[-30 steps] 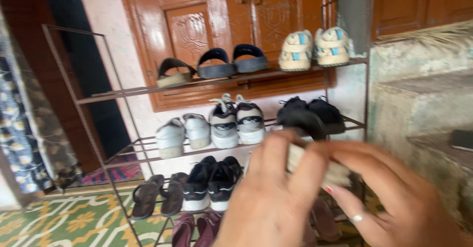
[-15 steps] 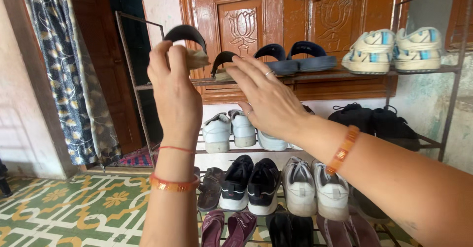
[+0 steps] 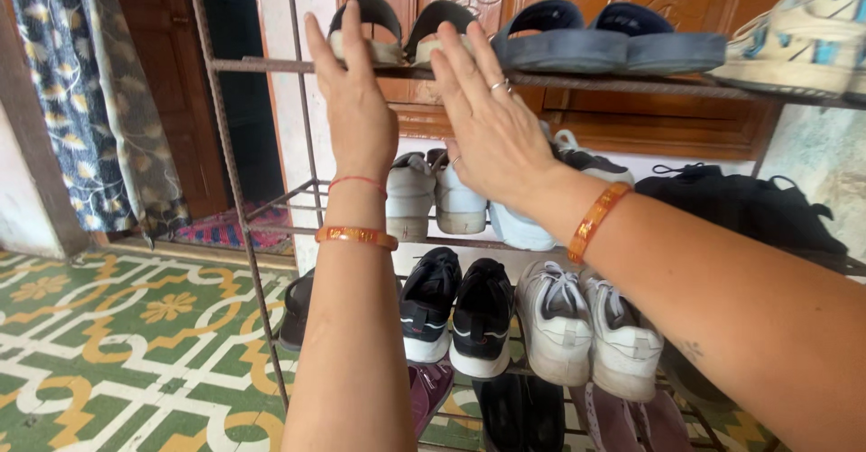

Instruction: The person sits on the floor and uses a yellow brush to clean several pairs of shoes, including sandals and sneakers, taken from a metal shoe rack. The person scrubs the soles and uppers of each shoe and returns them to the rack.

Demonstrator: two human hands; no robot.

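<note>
The black-strapped sandal lifted half a second ago is now set on the top shelf (image 3: 271,65) beside its mate: two sandals (image 3: 365,32), toes at the front edge. Left hand (image 3: 356,100) and right hand (image 3: 492,132) are held open against them, nothing gripped

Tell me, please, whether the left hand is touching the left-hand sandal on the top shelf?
Touching. In the head view the left hand has its fingertips lying against the front of the dark-strapped sandal on the top shelf, with no gap visible.
</note>
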